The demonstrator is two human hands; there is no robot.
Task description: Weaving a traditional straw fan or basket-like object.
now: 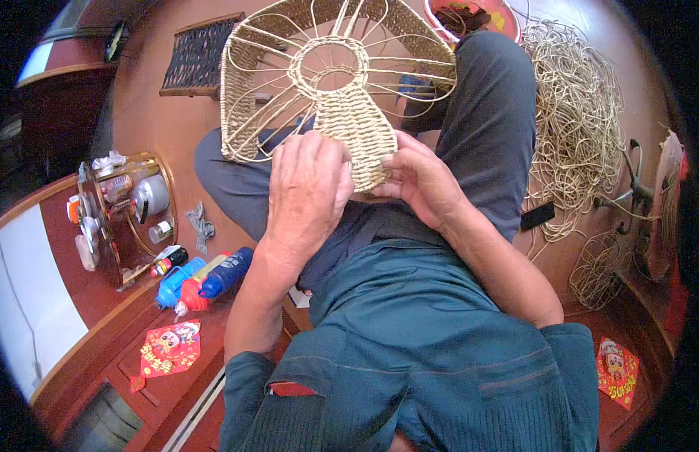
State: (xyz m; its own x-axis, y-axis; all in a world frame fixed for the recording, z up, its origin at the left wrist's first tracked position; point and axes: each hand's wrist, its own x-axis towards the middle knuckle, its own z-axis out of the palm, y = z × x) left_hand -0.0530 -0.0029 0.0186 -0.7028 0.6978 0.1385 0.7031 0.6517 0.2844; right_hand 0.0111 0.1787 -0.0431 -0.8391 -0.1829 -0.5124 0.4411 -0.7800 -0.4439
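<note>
A half-woven piece of twisted straw-coloured cord over a wire frame rests on my lap and knees. It has a round woven ring, thin bare spokes and a curved woven outer wall. From the ring, a tightly woven panel widens toward me. My left hand is closed over the panel's lower left edge, its fingertips hidden under the hand. At the lower right edge, my right hand pinches the weave between thumb and fingers. Whether a loose cord end is in either hand cannot be made out.
A large heap of loose cord lies on the floor to the right, near a black flat object. Beyond my knee stands a red basin. A low black-strapped stool is far left; bottles and a cluttered stand are nearer.
</note>
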